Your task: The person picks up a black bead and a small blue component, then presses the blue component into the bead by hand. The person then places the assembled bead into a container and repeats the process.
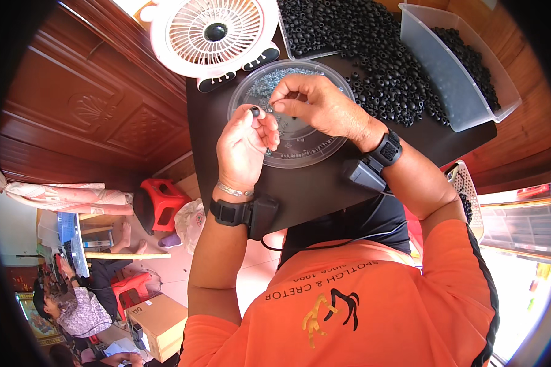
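My left hand is turned palm up over the near left rim of a round transparent plastic tray. Its thumb and index finger pinch a small black rounded plastic part, while the other fingers curl loosely. A tiny shiny piece shows below those curled fingers. Just to the right, my right hand hangs over the tray with thumb and fingertips drawn together; what they hold, if anything, is too small to make out. Small bluish metal pieces lie in the tray, mostly along its far side.
Many black parts are heaped on the dark table behind and right of the tray. Two translucent bins, one the right bin, hold more. A white-pink fan stands far left. Another person sits at lower left, near a cardboard box.
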